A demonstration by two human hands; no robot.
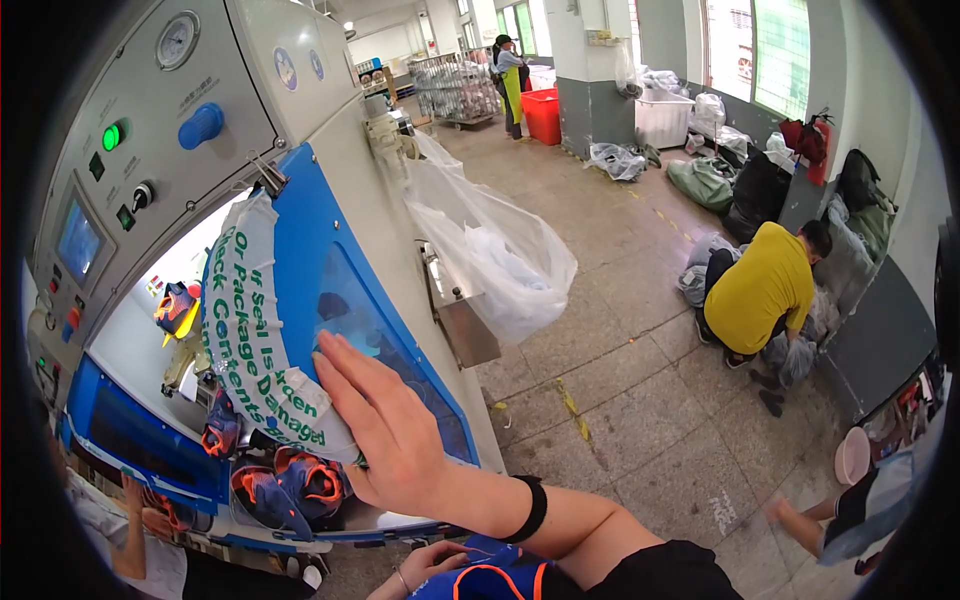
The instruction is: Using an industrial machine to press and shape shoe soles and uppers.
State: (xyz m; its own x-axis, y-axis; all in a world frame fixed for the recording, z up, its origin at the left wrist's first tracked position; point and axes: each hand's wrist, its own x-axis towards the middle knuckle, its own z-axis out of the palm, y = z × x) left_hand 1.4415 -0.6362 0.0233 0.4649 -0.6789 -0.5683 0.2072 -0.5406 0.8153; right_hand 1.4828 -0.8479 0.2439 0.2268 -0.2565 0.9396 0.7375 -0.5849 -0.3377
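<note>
The blue panel with a clear window (345, 285), beside the opening of the grey metal machine (150, 110), is best pressed evenly by the right hand (400, 435), its straight fingers gripping nothing, while the hold of the left hand (435, 562) cannot be told.

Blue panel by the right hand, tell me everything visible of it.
The blue panel looks smooth and rigid, with a tinted see-through window. It stands upright beside a lit opening. A white strip with green lettering runs along its edge, a black clip grips its top, and the right hand rests against it.
</note>
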